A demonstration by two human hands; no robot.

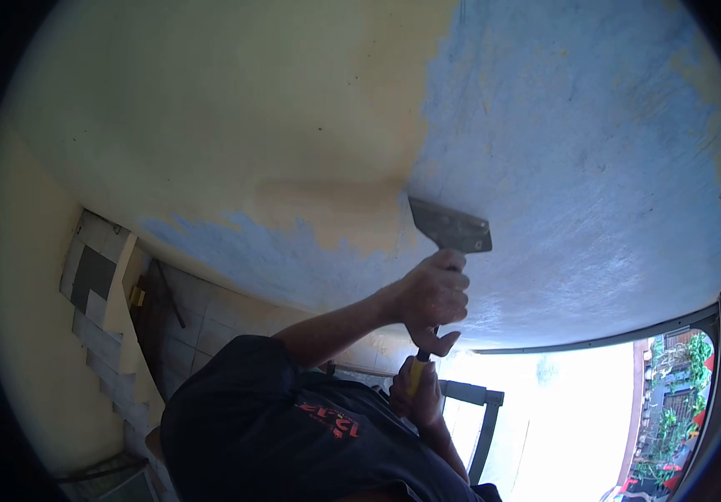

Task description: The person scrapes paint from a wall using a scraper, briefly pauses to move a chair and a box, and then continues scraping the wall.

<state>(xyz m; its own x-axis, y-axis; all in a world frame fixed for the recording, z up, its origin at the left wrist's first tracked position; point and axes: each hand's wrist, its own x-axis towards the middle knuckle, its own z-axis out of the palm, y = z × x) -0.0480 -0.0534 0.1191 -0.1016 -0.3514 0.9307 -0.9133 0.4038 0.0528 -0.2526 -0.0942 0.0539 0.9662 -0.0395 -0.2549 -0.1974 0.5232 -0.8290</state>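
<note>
The left hand (434,293) clenches its grip round the scraper (451,226) just below the blade; the right hand (417,395) clasps the handle lower; the shaft points upward.

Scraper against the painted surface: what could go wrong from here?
1. The left hand grips the scraper right behind its blade. If the blade slips, the knuckles could strike the surface.
2. The blade meets the edge of the yellow paint at a tilt, and the right hand pushes from the handle's end. A corner might dig in and gouge the blue layer.
</note>
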